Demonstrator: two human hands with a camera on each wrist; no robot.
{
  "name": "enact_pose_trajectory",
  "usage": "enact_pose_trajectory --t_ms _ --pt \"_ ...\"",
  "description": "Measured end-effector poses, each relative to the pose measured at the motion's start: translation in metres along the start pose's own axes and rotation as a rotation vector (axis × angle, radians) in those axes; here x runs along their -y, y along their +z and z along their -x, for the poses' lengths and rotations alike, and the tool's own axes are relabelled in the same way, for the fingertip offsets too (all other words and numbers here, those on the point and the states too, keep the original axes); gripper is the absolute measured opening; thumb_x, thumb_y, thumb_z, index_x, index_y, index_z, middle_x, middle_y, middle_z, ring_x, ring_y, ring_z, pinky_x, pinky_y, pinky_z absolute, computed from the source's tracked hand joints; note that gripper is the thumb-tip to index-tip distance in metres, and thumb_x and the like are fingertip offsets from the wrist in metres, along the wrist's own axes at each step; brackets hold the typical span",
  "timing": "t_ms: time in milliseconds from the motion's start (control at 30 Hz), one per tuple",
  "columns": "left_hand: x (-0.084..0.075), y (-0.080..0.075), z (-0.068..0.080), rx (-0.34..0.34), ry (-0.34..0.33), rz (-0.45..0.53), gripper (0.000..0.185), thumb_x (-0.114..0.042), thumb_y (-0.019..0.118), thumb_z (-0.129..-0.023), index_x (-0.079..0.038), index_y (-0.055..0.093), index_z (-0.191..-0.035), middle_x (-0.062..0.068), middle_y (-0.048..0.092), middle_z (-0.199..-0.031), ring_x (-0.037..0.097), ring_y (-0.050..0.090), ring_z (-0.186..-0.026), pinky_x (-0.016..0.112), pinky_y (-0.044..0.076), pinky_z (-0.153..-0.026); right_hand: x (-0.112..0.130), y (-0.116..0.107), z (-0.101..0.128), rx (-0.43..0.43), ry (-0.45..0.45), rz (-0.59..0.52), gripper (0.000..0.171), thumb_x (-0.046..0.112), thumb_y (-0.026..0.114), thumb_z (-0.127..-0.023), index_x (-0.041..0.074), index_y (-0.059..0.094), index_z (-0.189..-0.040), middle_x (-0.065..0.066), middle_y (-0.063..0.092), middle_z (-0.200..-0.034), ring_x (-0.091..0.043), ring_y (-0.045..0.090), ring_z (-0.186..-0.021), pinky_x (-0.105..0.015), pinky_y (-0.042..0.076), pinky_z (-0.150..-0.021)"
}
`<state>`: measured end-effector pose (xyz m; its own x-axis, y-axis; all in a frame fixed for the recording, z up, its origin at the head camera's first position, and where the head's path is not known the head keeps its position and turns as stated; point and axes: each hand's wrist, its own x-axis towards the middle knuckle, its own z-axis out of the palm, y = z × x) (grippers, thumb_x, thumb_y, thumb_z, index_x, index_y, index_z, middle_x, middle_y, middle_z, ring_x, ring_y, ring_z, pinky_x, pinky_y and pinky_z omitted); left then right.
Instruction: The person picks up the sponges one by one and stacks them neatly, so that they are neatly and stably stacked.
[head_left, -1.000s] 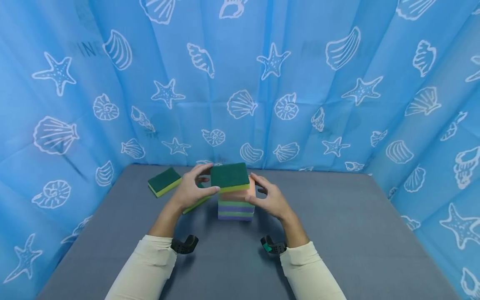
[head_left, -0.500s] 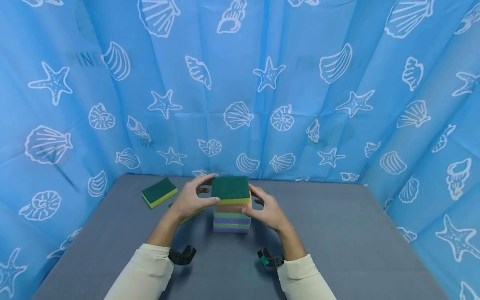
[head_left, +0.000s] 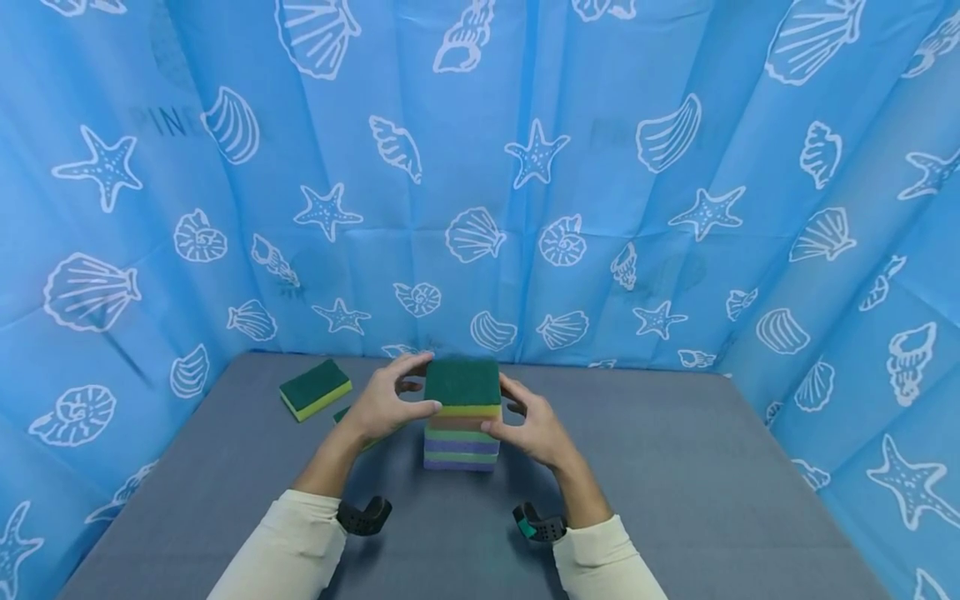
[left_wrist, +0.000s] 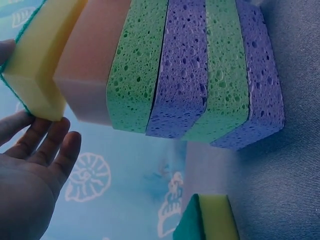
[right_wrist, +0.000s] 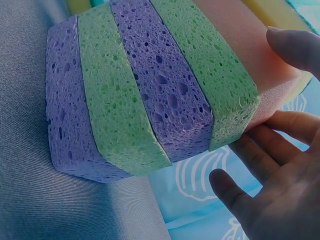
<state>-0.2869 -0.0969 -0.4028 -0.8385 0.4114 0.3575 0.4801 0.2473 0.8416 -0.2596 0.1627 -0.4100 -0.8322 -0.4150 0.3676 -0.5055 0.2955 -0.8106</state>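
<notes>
Stacking is well advanced: a pile of sponges [head_left: 462, 433] is standing near the middle of the grey table [head_left: 675, 483], showing purple, green, purple, green and a pinkish layer from the bottom up. The green-topped scouring sponge [head_left: 462, 386], yellow underneath, is sitting on top as the uppermost layer. It appears roughly square with the pile, though the left wrist view shows its yellow edge [left_wrist: 40, 60] overhanging slightly.

Two pieces are lying outside the pile: a loose scouring sponge [head_left: 315, 388] well apart to the left, and another sponge [head_left: 343, 413] largely hidden behind the left hand, so the work is judged incomplete.

The left hand [head_left: 382, 408] is cupping the top sponge from the left, thumb at the near edge and fingers arching over the far corner; the curl is wide and light, more steadying than squeezing. The right hand [head_left: 528, 425] is flanking the upper layers from the right, thumb resting against the pinkish layer and fingers spread loosely behind; whether those fingers are actually touching the stack cannot be told. Both forearms, in cream sleeves [head_left: 285, 546], are angling inward from the near edge.
</notes>
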Motion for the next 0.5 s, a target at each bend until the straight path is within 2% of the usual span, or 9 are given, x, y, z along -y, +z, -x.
enact_pose_trajectory --t_ms 133,233,500 --pt "0.0 0.001 -0.001 -0.003 0.0 -0.006 0.07 -0.012 0.074 -0.084 0.003 0.042 -0.143 0.021 0.045 -0.136 0.036 0.047 -0.119 0.049 0.042 -0.097 -0.018 0.002 -0.001 -0.011 0.006 0.002 0.072 0.008 0.072 -0.086 0.005 0.037 -0.149 -0.015 0.045 -0.143 -0.037 0.042 -0.128 -0.064 0.034 -0.096" --pt "0.0 0.002 -0.001 -0.002 -0.001 -0.001 0.069 -0.011 0.074 -0.084 0.003 0.042 -0.143 0.021 0.045 -0.136 0.037 0.047 -0.119 0.05 0.041 -0.097 -0.034 0.004 -0.003 -0.017 0.012 0.001 0.074 0.012 0.074 -0.086 0.012 0.037 -0.15 -0.01 0.044 -0.144 -0.033 0.042 -0.13 -0.062 0.035 -0.097" --pt "0.0 0.003 -0.001 0.0 -0.002 0.002 0.069 -0.011 0.074 -0.084 0.004 0.041 -0.143 0.023 0.043 -0.139 0.037 0.046 -0.12 0.051 0.041 -0.097 -0.039 0.004 -0.004 -0.017 0.003 0.001 0.074 0.026 0.075 -0.086 0.026 0.037 -0.15 0.003 0.047 -0.143 -0.023 0.044 -0.128 -0.059 0.036 -0.098"
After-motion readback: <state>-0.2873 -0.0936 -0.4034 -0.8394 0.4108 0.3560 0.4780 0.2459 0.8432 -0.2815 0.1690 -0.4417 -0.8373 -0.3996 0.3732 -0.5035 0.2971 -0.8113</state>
